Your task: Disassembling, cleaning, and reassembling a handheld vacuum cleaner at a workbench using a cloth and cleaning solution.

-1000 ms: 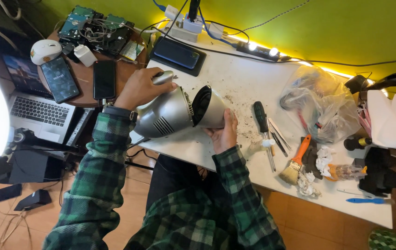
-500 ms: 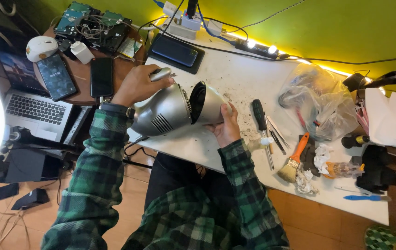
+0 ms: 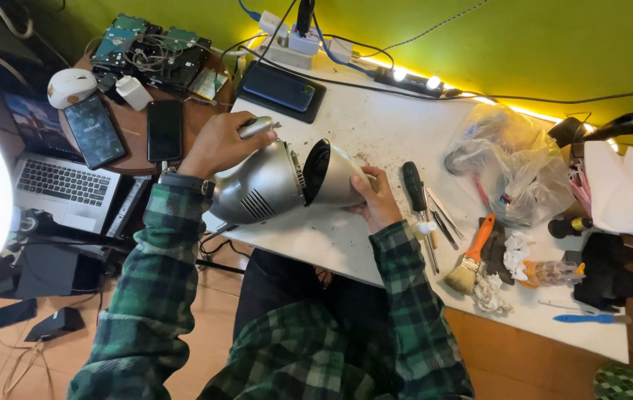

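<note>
A silver, rounded appliance housing (image 3: 272, 189) with vent slots lies on its side at the near edge of the white table (image 3: 375, 126). Its silver front cap (image 3: 335, 176) is tilted away from the body, leaving a dark gap between them. My left hand (image 3: 220, 142) grips the top rear of the housing and its small silver handle. My right hand (image 3: 377, 198) holds the front cap from the right. Both sleeves are green plaid.
Right of my hand lie a black screwdriver (image 3: 414, 189), tweezers, an orange-handled brush (image 3: 470, 255) and a clear plastic bag (image 3: 512, 167). A black tablet (image 3: 281, 87) and a power strip sit at the back. Phones (image 3: 164, 130), hard drives and a laptop (image 3: 64, 189) lie at left.
The housing has shifted slightly and the gap between body and front cap looks a little wider. Both hands keep their grip.
</note>
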